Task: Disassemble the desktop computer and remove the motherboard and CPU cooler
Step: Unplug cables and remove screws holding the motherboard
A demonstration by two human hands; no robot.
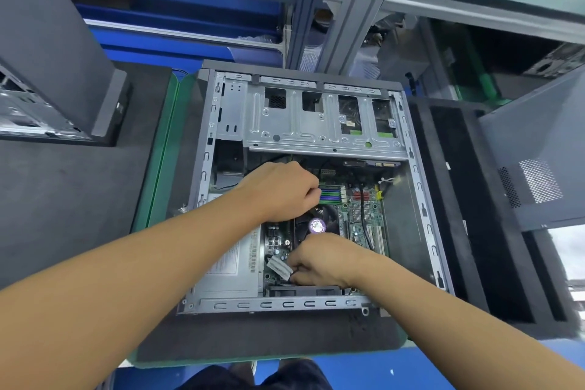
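The left hand (285,190) lay knuckles-up inside the open computer case (421,199), its fingers curled down at the edge of the blue and green memory slots (330,194), just above the cooler. Whether it grasped anything there could not be told, since the fingertips were hidden. The right hand (319,260) was lower down, near the case's front rail, pinching one white plug (278,267) at the end where its black wires came out.

Between the two hands sat the single cooler fan (316,226), black with a round purple sticker at its hub, mounted on the one green motherboard (364,218), which was in place on the floor of the case. To the left of the board lay one silver power supply (228,266) with a printed label. Above the board, a metal drive cage (316,123) showed four square cut-outs.

The case lay on its side on a dark mat (95,199). One grey side panel (538,161) with a mesh vent leaned at the right, and a second case (31,104) stood at the left.
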